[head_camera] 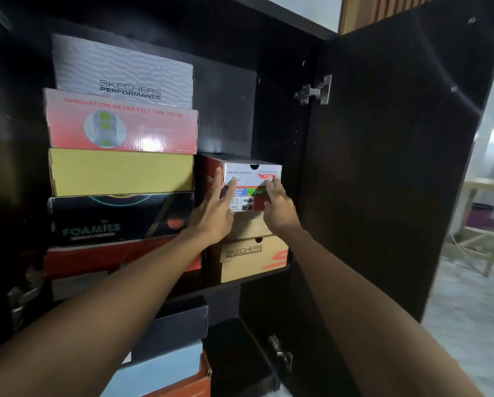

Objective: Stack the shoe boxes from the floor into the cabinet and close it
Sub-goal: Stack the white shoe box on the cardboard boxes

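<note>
Both hands are pressing flat against the end face of a small red-and-white shoe box (251, 181) sitting on the right-hand stack inside the dark cabinet (283, 116). The left hand (214, 216) is lying with its fingers spread wide, fingertips touching the box's left edge and glossy white label; nothing is gripped. The right hand (278, 206) is resting with fingers close together and slightly bent against the box's right edge, likewise holding nothing. That box is lying on a plain brown cardboard box, which is sitting on a tan Skechers Performance box (251, 257) with a half-round finger notch, resting on the shelf (257, 277). Just beside it on the left, a taller stack is rising: a red box at the bottom, a black Foamies box (117, 219), a matte yellow box (119, 171), a shiny pink-red box (119, 124) and a grey box (122, 71) with a wavy embossed pattern. The smooth dark cabinet door (397, 156) is standing open at the right on a metal hinge (315, 90). Below the shelf, more boxes in navy, pale blue and orange are lying stacked.
</note>
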